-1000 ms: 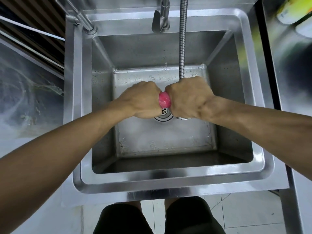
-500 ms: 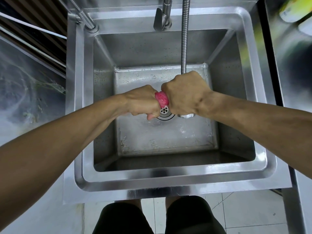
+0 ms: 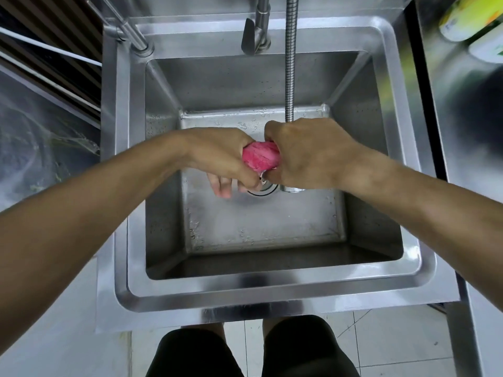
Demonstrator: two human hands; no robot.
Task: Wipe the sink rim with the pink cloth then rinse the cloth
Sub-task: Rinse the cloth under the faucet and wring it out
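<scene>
While both fists hold it over the drain (image 3: 262, 187), the pink cloth (image 3: 260, 159) sits twisted between them above the steel sink (image 3: 272, 289) basin. Left hand (image 3: 220, 156) grips one end, right hand (image 3: 307, 153) the other, below the flexible hose (image 3: 290, 63).

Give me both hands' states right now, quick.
Left hand: holds one end of the pink cloth, some fingers loose below.
Right hand: grips the cloth's other end, over the sink.

arms: bare, no sleeves | legs: black shorts (image 3: 253, 352)
</scene>
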